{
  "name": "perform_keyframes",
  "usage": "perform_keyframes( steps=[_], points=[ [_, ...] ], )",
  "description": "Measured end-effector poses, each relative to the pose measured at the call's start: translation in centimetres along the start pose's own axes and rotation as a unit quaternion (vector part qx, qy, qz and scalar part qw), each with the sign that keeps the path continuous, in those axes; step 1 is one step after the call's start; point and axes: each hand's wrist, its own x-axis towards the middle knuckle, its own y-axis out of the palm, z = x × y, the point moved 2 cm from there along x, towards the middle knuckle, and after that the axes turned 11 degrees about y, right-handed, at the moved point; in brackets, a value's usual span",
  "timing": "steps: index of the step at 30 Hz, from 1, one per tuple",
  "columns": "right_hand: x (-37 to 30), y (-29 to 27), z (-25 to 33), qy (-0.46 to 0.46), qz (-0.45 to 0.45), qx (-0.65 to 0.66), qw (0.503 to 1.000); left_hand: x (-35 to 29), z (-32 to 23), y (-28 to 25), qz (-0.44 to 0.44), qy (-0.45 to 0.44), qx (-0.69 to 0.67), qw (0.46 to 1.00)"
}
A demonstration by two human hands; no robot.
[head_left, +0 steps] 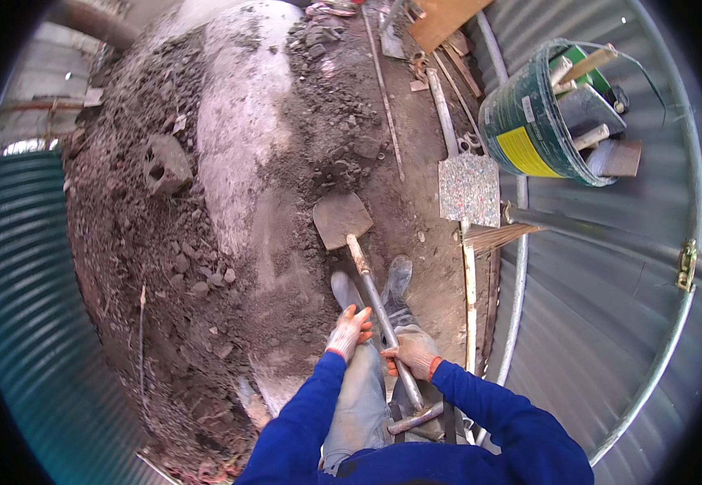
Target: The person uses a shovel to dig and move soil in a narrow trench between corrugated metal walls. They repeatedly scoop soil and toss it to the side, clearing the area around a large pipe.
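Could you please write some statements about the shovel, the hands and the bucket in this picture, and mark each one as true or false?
1. The right hand grips the shaft of the shovel. True.
2. The left hand is wrapped tightly around the shovel shaft. False: it is open, with the fingers spread, beside the shaft, over the person's leg.
3. The shovel blade is lifted, full of soil. False: it rests flat on the dirt ground and carries no visible heap.
4. A dark green bucket with a yellow label holds tools with wooden handles. True.
5. Both hands wear light work gloves with orange trim. True.
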Motion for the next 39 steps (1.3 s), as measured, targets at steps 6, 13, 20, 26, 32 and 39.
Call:
perform_keyframes(
  steps=[6,13,20,26,32,39],
  points=[
    [-2.8,0.5,-0.6,-0.060,0.270,0.181,0.944,10.2,-0.3,2.2,0.001,-0.056,-0.011,0.998],
    [-13.1,5.3,-9.2,-0.313,0.289,0.448,0.786,13.6,-0.2,3.6,-0.036,-0.113,0.019,0.993],
    [-9.5,11.9,-12.1,-0.254,-0.232,0.538,0.769,13.6,1.4,3.1,-0.060,-0.066,0.136,0.987],
    [-5.3,16.4,-16.5,-0.350,-0.191,0.500,0.768,12.1,1.4,-0.7,-0.016,-0.057,0.177,0.982],
    [-1.8,16.2,-23.3,-0.464,-0.229,0.354,0.779,9.0,-0.5,-0.2,0.077,-0.054,-0.008,0.995],
    [-4.3,14.3,-25.0,-0.450,-0.409,0.249,0.754,7.2,1.6,4.3,0.109,-0.002,0.076,0.991]
  ],
)
